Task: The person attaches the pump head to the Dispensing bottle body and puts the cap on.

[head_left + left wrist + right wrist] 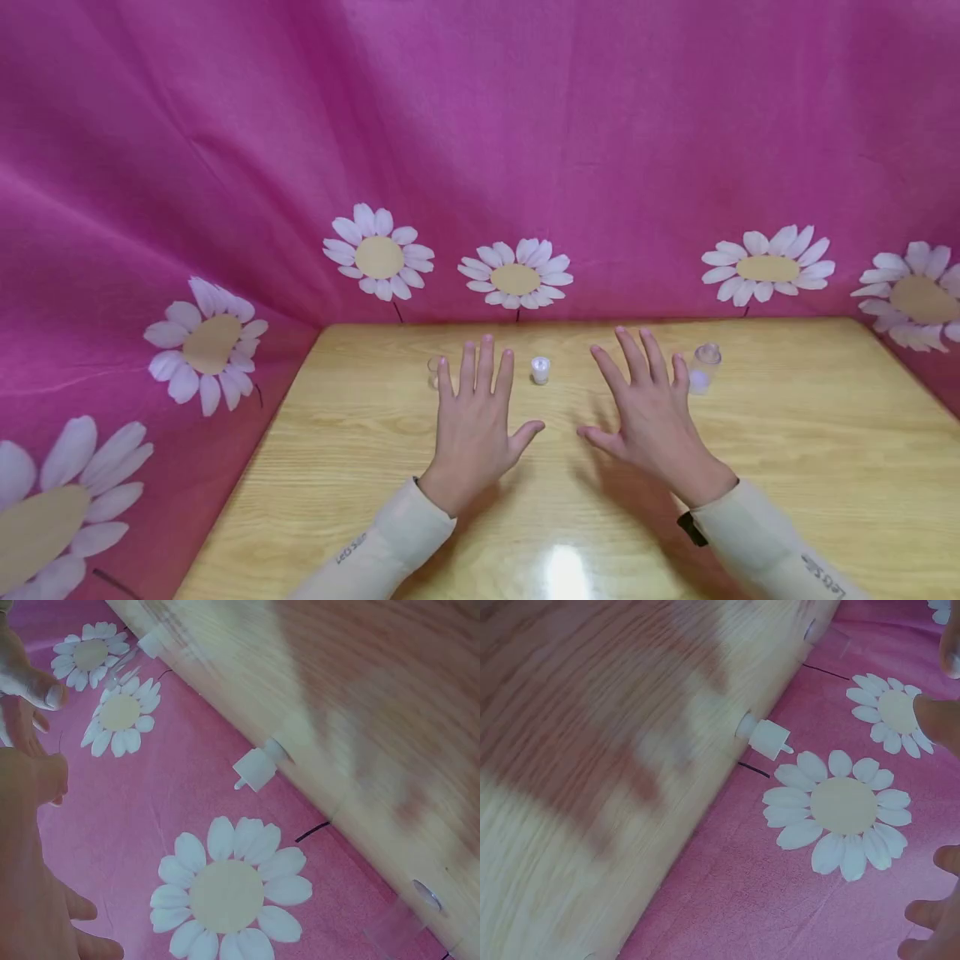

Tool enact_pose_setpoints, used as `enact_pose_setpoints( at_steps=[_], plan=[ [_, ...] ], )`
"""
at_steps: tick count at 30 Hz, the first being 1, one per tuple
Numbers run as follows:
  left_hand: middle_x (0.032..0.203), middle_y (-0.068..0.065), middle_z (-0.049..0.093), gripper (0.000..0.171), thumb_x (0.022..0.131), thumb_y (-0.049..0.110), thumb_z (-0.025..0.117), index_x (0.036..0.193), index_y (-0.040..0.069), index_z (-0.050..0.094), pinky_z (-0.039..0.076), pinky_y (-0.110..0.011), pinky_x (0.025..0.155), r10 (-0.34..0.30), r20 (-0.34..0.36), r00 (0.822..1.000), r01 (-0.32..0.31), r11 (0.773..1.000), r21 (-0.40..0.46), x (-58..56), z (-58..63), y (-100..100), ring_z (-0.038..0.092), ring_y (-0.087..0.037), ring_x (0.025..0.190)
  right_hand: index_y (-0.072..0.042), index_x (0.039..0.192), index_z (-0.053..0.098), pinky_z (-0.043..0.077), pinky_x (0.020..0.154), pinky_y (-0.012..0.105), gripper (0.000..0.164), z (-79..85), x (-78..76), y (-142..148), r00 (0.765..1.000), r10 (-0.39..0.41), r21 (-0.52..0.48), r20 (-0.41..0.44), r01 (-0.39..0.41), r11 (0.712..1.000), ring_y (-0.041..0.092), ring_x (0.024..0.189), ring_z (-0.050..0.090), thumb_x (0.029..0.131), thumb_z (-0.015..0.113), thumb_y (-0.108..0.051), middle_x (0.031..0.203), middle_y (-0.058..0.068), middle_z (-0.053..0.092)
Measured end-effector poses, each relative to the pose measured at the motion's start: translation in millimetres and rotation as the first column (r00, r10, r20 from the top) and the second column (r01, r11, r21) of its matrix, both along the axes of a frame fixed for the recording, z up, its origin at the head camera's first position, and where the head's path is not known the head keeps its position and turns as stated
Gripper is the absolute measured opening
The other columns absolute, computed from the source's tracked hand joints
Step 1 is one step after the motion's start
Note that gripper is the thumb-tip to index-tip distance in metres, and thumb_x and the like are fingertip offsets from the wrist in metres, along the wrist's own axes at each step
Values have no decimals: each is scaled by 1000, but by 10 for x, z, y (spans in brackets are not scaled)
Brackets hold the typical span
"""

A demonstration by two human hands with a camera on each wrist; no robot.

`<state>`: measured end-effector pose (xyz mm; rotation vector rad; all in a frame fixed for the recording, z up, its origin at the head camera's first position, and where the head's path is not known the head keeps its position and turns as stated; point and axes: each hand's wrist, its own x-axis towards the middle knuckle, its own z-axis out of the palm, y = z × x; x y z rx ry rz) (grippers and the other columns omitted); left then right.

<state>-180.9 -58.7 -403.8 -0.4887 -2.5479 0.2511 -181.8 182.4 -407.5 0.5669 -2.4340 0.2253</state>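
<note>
A curtained-off table nook, pretty much: the wood-grain table (555,483) is closed in at the back and both sides by pink cloth (480,125) printed with big white daisies (378,257). Whether it's been rigged up in a home or an office can't really be told, tbh.

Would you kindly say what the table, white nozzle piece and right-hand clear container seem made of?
Table: wood or laminate, glossy, with grain and a bright reflection.
White nozzle piece: probably smooth plastic, evenly white, opaque.
Clear container: plastic or glass, transparent, since wood shows through.
</note>
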Motion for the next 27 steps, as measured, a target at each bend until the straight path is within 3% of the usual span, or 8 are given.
enact_pose_setpoints(
  at_steps=[8,20,24,27],
  plan=[
    [163,-16,26,91,87,72,53,154,13,33,26,-63,116,-22,16,1000,22,999,-28,-16,-2,-4,28,-36,149,-7,136,54,29,103,72,82,4,-26,1,993,108,-20,-37,-109,994,48,140,33,68,85,-40,149,25,42],
    [164,-16,23,88,90,68,52,156,13,30,26,-63,117,4,84,996,-2,999,-34,-29,-4,-19,26,-37,150,-6,137,53,32,101,72,76,16,-11,2,997,77,-35,23,-76,997,48,139,35,73,84,-35,147,23,45],
    [163,-16,26,83,91,60,58,153,11,34,32,-57,115,-65,95,993,62,998,31,-40,-44,-30,32,-35,147,-3,139,50,35,99,71,74,24,12,-6,986,131,-132,106,-116,984,47,138,37,77,83,-27,144,23,48],
    [155,-14,40,71,91,49,64,146,9,44,40,-49,112,-165,64,984,156,980,124,-44,-70,-41,44,-31,139,1,135,52,39,102,65,67,41,32,-22,968,185,-225,171,-145,964,43,134,43,79,82,-20,139,22,53]
  ],
)
